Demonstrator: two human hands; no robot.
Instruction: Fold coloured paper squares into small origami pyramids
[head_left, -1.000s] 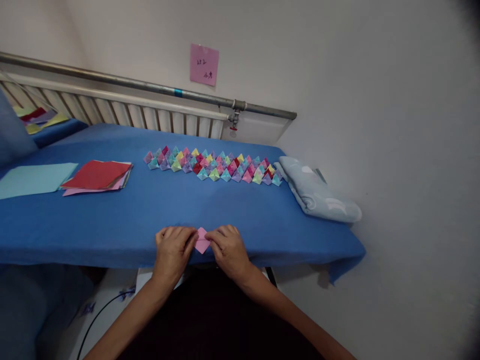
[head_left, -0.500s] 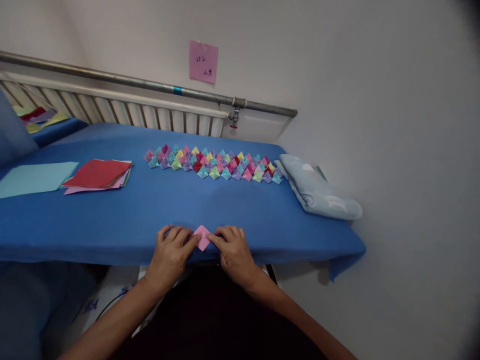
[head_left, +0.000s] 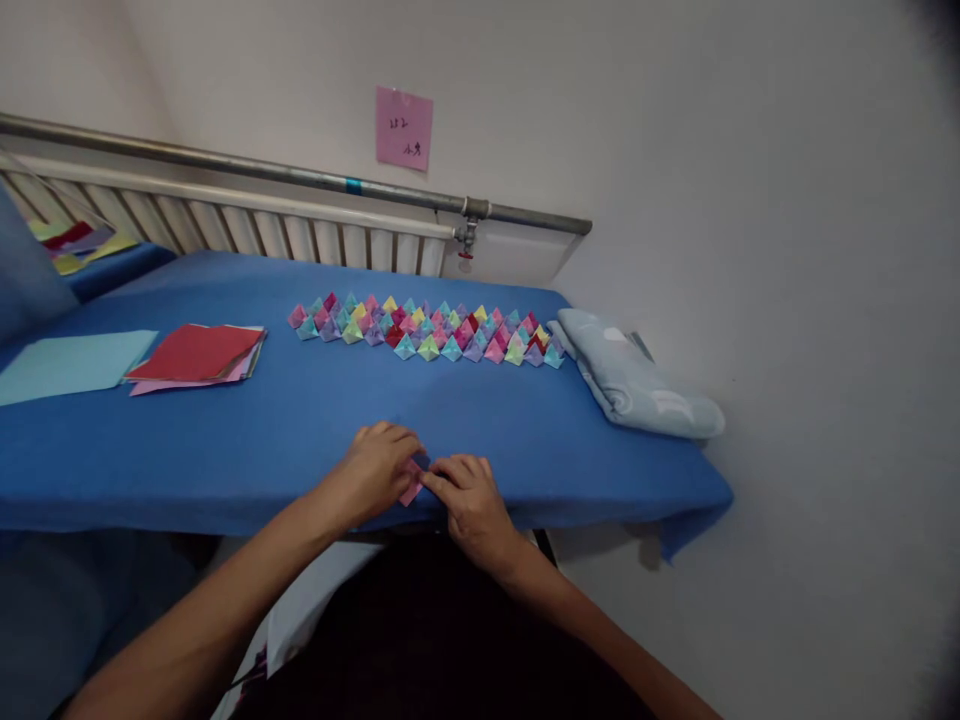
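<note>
1. Left hand now leans over the pink paper, hiding more of it; folding seems underway.
2. Right hand touches it; cannot tell whether either grip pinches.
3. It sits by the blue cloth's near edge.

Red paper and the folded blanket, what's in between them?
The head view shows rows of colourful folded papers between the red paper and folded blanket.

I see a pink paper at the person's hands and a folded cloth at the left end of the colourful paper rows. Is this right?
No: the head view shows the folded cloth at the right end of the rows. The pink paper is correct.
</note>
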